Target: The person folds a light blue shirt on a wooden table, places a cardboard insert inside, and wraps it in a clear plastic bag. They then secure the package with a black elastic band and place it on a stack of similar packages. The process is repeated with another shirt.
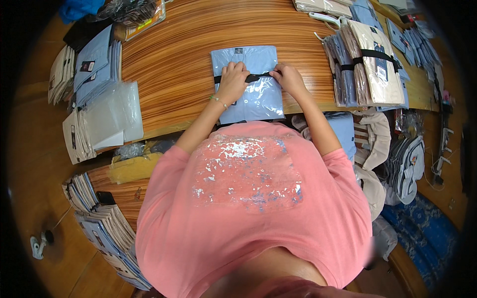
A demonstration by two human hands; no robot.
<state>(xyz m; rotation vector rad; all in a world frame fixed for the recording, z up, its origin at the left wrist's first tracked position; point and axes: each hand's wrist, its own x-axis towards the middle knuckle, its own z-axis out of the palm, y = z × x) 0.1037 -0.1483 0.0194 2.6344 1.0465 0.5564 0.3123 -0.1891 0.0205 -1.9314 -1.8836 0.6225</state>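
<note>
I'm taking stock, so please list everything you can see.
table: one, striped brown, centre
wrapped shirt: one, light blue, under the hands
strap: one, black, across wrapped shirt
strapped bundle: one, cream and blue, table right
shirt stack: one, blue, table left
translucent sheets: several, clear, table left
lower stack: one, blue and cream, lower left
patterned cloth: one, blue, lower right
top: one, pink, worn
left hand: one, bare, at strap
right hand: one, bare, pinching strap

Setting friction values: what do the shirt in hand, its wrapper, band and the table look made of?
Shirt: likely woven cloth, finish masked by film; buttons, folded shape.
Wrapper: glossy clear plastic film; sharp glints, wrinkles.
Band: dull black, perhaps fabric; bunched strip, no shine.
Table: wood or laminate, slight sheen; streaked brown grain.
</note>
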